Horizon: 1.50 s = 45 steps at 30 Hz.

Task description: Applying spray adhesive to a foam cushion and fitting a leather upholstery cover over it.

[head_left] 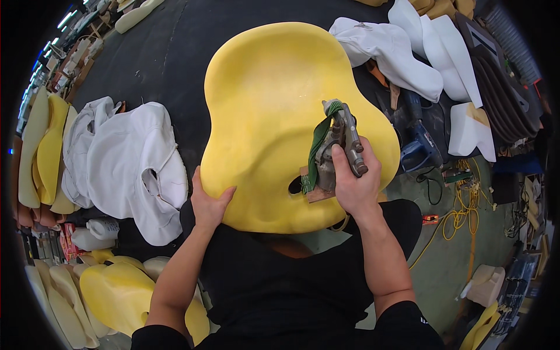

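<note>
Across the middle of the view spreads a black work surface (157, 58), the broadest thing here. On it, in the centre, lies a yellow moulded foam seat (280, 87), its near edge reaching the person's black-clad lap. To its left a crumpled white fabric cover (128, 160) rests on the same surface; below that, at lower left, is another yellow foam seat (114, 294). Beyond the centre seat's far right edge lies a second white cover (394, 49), with white foam pieces (449, 55) beside it. A coiled yellow cord (461, 217) lies on the floor at right, and a blue-and-black power tool (419, 146) near the seat's right edge. Smaller is a grey sander-like hand tool (325, 157) with a green strap, its flat brown base on the seat. The right hand (357, 185) is closed around this tool. Well apart, the left hand (209, 204) grasps the seat's left rim, thumb on top. Smallest is a dark oval hole (296, 184) in the seat, just beside the base.
</note>
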Available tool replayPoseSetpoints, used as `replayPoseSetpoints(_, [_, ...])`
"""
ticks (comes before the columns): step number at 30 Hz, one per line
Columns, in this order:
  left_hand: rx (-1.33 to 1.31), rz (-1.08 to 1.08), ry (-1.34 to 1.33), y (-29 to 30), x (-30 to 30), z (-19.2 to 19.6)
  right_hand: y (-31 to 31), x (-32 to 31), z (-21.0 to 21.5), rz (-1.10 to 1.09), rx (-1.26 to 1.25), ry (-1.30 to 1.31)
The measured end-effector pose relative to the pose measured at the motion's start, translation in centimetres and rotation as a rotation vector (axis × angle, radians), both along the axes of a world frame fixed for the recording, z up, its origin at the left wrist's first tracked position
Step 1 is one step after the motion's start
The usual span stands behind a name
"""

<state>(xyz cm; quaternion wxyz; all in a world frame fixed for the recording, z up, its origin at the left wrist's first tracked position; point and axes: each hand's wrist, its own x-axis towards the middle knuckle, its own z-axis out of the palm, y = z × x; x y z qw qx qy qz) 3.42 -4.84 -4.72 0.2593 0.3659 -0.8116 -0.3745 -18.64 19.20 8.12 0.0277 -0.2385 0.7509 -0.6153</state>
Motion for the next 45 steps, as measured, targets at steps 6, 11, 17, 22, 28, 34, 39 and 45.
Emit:
replayPoseSetpoints(6, [-0.007, 0.01, 0.004, 0.1, 0.1, 0.1, 0.1, -0.2, 0.1, 0.003, 0.02, -0.013])
replayPoseSetpoints(11, [-0.005, -0.002, 0.017, -0.1, -0.1, 0.0, 0.4, -0.3, -0.6, -0.026, 0.028, -0.008])
replayPoseSetpoints(17, [-0.023, 0.003, 0.01, 0.0, 0.0, 0.1, 0.5, -0.3, -0.3, -0.02, 0.045, -0.02])
replayPoseSetpoints(22, [-0.015, 0.005, 0.009, 0.1, -0.1, 0.3, 0.5, -0.4, -0.7, -0.016, 0.006, -0.01])
replayPoseSetpoints(28, [-0.011, 0.002, -0.009, 0.2, -0.1, 0.2, 0.2, -0.5, -0.6, 0.041, 0.01, -0.021])
replayPoseSetpoints(34, [0.004, 0.012, 0.001, 0.3, -0.3, 0.4, 0.2, -0.5, -0.1, 0.058, 0.031, -0.024])
replayPoseSetpoints(39, [0.004, 0.013, -0.002, -0.2, 0.0, -0.1, 0.5, -0.5, -0.1, 0.044, 0.053, -0.097])
replayPoseSetpoints(45, [0.006, 0.009, -0.068, -1.7, -1.1, 0.1, 3.5, -1.0, 0.3, -0.073, -0.01, -0.218])
